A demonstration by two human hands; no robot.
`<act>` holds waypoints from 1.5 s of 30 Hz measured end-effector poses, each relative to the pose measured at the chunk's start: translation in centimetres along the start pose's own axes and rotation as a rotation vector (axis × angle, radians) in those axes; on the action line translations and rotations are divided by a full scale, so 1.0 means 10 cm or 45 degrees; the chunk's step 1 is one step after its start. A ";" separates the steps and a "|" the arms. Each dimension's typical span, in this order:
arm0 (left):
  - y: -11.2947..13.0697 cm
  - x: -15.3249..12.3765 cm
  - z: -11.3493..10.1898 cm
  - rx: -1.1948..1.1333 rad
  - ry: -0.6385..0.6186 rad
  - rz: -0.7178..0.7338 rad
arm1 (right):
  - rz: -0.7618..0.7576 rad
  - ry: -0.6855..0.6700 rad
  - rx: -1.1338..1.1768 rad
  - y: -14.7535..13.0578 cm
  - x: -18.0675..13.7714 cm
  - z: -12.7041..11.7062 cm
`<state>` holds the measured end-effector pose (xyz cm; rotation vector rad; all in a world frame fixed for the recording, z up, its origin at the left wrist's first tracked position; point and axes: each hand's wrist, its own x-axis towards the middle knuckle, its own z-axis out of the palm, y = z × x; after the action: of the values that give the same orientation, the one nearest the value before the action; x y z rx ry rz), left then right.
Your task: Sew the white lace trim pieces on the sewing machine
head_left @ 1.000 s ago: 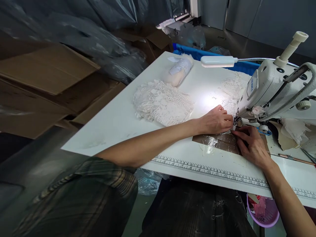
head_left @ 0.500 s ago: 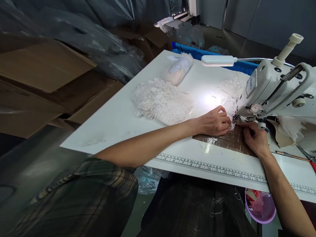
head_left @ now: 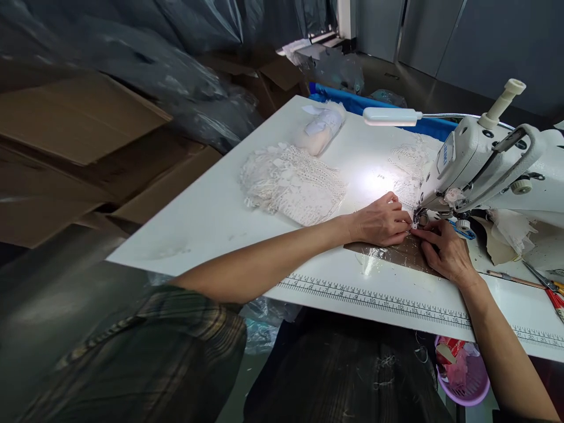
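My left hand has its fingers closed on the near edge of a white lace piece, just left of the sewing machine's presser foot. The lace runs back across the table from under that hand. My right hand lies in front of the needle area, its index finger stretched to the lace edge beside the left fingertips and its thumb apart below. Beneath both hands is a brown, shiny plate. The white sewing machine stands over the right side; its needle point is too small to make out.
A heap of white lace and a wrapped pale roll lie left on the table. A lamp hangs behind. Scissors lie right; a purple basket stands below. Cardboard boxes are at far left.
My right hand has moved left and its index finger now reaches the lace edge near the left fingertips. The left hand stays nearly in place. The view has shifted slightly.
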<state>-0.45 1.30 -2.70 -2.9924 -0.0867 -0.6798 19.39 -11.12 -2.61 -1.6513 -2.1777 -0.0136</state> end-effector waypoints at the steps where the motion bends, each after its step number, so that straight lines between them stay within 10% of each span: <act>1: 0.00 0.00 0.00 -0.005 -0.005 -0.005 | -0.007 -0.009 -0.020 -0.01 0.00 -0.01; 24: -0.04 -0.05 -0.06 -0.037 -0.138 -0.083 | 0.069 -0.043 -0.268 -0.20 0.01 0.07; 34: -0.07 -0.03 -0.08 -0.060 -0.156 -0.147 | 0.440 -0.051 0.352 0.14 0.07 -0.17; 45: -0.03 -0.03 -0.05 -0.005 -0.182 -0.194 | 0.354 0.381 0.030 0.14 -0.16 -0.19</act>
<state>-0.97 1.58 -2.33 -3.0577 -0.3244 -0.4777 21.63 -12.67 -1.70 -1.7959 -1.7125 -0.1461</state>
